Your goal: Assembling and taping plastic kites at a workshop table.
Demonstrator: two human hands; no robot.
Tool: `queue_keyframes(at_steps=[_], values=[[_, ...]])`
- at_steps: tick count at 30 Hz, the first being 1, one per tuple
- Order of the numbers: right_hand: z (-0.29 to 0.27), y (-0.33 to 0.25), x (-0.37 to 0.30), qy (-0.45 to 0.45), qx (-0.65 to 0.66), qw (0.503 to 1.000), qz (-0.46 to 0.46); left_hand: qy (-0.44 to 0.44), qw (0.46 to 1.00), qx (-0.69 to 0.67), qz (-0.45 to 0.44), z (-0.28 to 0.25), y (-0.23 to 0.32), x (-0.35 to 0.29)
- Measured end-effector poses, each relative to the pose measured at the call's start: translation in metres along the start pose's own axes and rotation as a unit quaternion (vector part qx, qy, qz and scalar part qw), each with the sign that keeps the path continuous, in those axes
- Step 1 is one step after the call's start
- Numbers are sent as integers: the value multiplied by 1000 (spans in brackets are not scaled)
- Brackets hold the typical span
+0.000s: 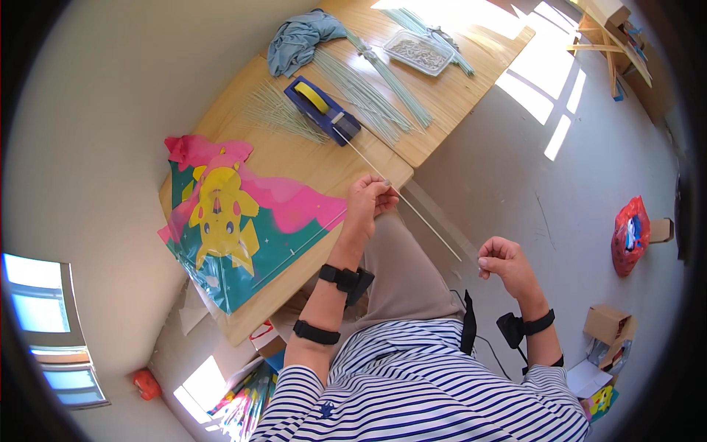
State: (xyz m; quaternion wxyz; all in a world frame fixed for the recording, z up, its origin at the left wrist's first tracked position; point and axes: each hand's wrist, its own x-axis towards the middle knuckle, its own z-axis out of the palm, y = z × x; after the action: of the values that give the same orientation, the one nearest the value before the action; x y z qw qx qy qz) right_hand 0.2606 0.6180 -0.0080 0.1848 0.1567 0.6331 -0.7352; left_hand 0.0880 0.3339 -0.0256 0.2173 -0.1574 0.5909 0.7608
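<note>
My left hand (370, 200) pinches a thin pale rod (427, 224) over my lap. The rod slants from the tape dispenser's front down to the right, its lower end free in the air. My right hand (504, 267) is held off to the right, thumb and fingertips pressed together; whatever is between them is too small to make out. Just beyond the left hand stands a blue tape dispenser (350, 131) with a yellow roll core. Left of that hand, a glossy kite-like sheet (298, 234) in green and pink, with a yellow cartoon figure, lies on the wooden table (398, 158).
Bundles of pale rods (398, 96) and thinner loose sticks (276, 110) lie across the tabletops. A clear tub of small parts (418, 53) and a crumpled blue cloth (302, 40) are at the back. On the floor at right are a red bag (623, 247) and cardboard boxes (605, 324).
</note>
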Motion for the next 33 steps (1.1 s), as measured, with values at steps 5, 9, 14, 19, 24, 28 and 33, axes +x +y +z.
queue_keyframes(at_steps=[5, 9, 14, 19, 24, 28, 33], values=[[-7, 9, 10, 20, -4, 1000, 19, 51, 999, 7, 16, -74, 19, 25], [-13, 21, 24, 45, -19, 998, 50, 160, 984, 74, 28, -146, 48, 67], [-16, 24, 34, 82, -10, 993, 87, 227, 965, 124, 38, -210, 80, 131], [-17, 26, 46, 111, -21, 989, 93, 286, 953, 98, 34, -244, 103, 184], [-11, 20, 49, 131, -18, 986, 98, 302, 939, 79, 147, -199, 108, 179], [-18, 37, 54, 131, -60, 986, 82, 236, 956, 36, 169, -150, 76, 131], [-22, 41, 57, 104, -62, 991, 61, 118, 972, -198, 38, -56, 51, 90]])
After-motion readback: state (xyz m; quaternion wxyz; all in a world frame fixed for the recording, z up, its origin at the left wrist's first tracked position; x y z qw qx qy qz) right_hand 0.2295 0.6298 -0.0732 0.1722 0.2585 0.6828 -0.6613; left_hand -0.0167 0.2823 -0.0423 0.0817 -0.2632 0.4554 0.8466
